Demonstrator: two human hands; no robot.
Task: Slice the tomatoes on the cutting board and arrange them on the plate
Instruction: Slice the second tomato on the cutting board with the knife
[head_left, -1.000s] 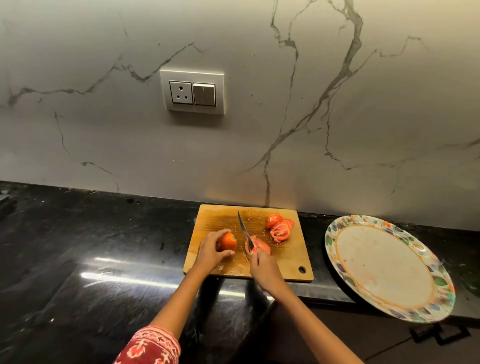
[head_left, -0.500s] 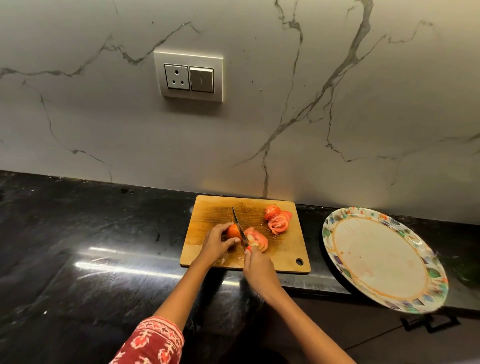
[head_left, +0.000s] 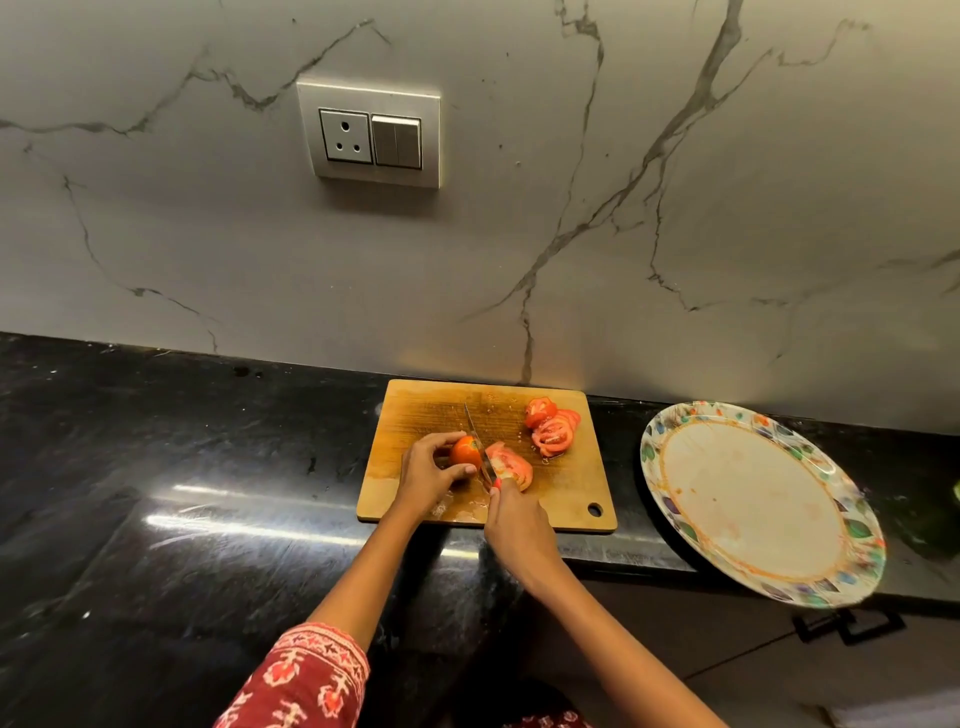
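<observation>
A glossy black stone counter (head_left: 182, 519) is running along a pale marble-look wall (head_left: 675, 208) veined in grey, and it is throwing back streaks of light near its front edge. On the wall a socket-and-switch plate (head_left: 370, 134) is sitting above and left of the work area.

A wooden cutting board (head_left: 415, 415) is lying on the counter against the wall, wet in patches, with a hanging hole at its near right corner. The left hand (head_left: 427, 475) is gripping the uncut part of a tomato (head_left: 464, 451) with curled fingers and thumb. The right hand (head_left: 514, 525) is grasping a knife (head_left: 478, 446) — its blade is standing just right of that piece, tip pointing toward the wall. Fresh slices (head_left: 511, 465) are leaning just right of the blade, and a second pile of slices (head_left: 551, 431) is resting near the board's far right corner.

A large round plate (head_left: 857, 525) with a leaf-patterned rim is sitting to the right of the board — apart from it, and overhanging the counter's front edge. A red patterned sleeve (head_left: 306, 680) is showing on the left arm.
</observation>
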